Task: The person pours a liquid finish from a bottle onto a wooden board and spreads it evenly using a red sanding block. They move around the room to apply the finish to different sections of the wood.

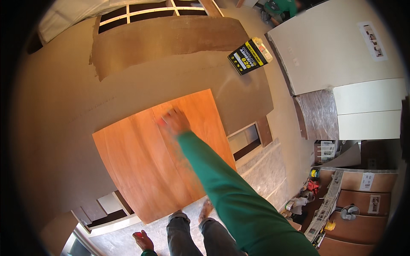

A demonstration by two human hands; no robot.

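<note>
My right hand [176,123] presses down on an orange-brown wooden panel [132,162], its fingers curled and slightly blurred. A small red piece [161,122] shows at the left edge of that hand, mostly covered by it; its kind is not clear. The panel has a thin seam along it and lies across a wider brown board surface [171,77]. Low in the picture, left of my legs, my left hand [144,241] is off the panel. Its fingers close around another small red piece [138,234].
A black and yellow adhesive can [247,57] stands on the board, beyond the panel to the right. Open wooden framing [149,15] shows at the far edge. Pale boards [341,47] stack at right; a fan [350,211] sits lower right. Another person [279,8] is at the top.
</note>
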